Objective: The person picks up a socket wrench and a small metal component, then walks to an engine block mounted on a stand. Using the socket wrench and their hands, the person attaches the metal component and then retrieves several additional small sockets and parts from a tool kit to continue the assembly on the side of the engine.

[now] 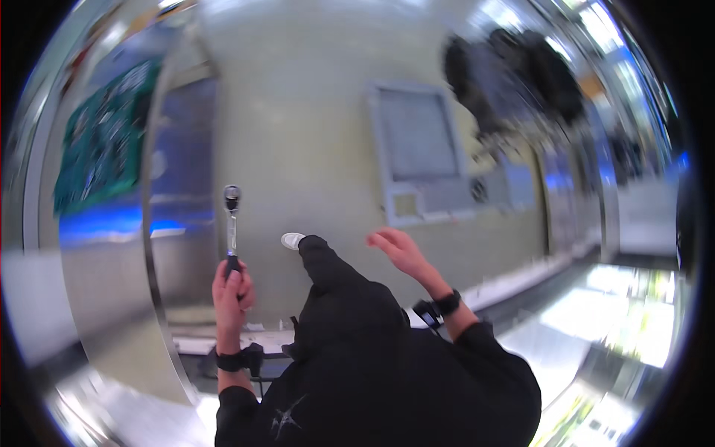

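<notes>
"While our left hand (232,292) grasps the ratchet wrench (232,232) by its black handle, which step are we on?"

"Carrying, we judge: the ratchet head points forward above the pale floor (298,141), and we see no fastener at it."

"And our right hand (400,250)?"

"Released: it hangs well apart, fingers loosely bent, holding nothing. Our next move probably calls for a firm left grip and sure footing, since a white shoe (291,241) shows between our hands and we seem to be walking."

"What lies farther out?"

"Leftward, a metal panel (182,149) and a green load (104,141), too blurred to name; rightward, a grey rectangular frame (378,141) and, beyond it, a dark blurred heap (514,78)."
</notes>
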Demonstrator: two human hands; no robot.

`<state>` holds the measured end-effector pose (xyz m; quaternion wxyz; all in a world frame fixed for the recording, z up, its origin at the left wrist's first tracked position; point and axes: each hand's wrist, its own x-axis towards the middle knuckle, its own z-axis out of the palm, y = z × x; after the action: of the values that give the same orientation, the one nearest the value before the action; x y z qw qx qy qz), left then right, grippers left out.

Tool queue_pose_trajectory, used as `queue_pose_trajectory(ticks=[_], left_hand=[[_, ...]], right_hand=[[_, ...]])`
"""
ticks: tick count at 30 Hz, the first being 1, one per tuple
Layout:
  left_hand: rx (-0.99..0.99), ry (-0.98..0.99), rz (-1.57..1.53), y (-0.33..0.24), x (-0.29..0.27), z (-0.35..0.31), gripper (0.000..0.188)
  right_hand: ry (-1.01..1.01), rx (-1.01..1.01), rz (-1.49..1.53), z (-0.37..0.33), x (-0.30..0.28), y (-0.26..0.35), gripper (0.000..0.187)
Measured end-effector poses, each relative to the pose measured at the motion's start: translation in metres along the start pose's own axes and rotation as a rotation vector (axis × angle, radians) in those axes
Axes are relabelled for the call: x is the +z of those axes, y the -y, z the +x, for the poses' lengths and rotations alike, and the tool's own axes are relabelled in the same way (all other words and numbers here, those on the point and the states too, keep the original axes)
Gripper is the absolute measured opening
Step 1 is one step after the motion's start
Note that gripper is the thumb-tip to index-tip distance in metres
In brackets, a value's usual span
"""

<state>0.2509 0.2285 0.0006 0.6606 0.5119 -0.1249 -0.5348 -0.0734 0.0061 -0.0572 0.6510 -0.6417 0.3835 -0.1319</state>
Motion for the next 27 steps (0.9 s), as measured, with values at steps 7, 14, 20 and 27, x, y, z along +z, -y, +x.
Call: queue_pose_trajectory(ticks=[7,14,20,27], left_hand=[[-0.611,0.84,0.202,0.084,0.226,0.012,0.021],[-1.054,1.138,0.321,0.209,0.409,0.006,0.028],[-1.144,1.21,0.456,0.317,0.543,-0.005,0.027],[-0.529,1.189,1.189,0.334,0.606,0.041,0.023]], right_hand=[[-0.146,-0.167,0.612,-0.125,-0.042,0.036,0.046],[-0.625,-0.38,1.434,-0.232,-0.16,-0.037,0.063],[-0.746,-0.419,1.662,-0.307,-0.295,-0.103,0.06],[-0.921,-0.194,1.562,-0.305,-0.404,-0.15,0.05]])
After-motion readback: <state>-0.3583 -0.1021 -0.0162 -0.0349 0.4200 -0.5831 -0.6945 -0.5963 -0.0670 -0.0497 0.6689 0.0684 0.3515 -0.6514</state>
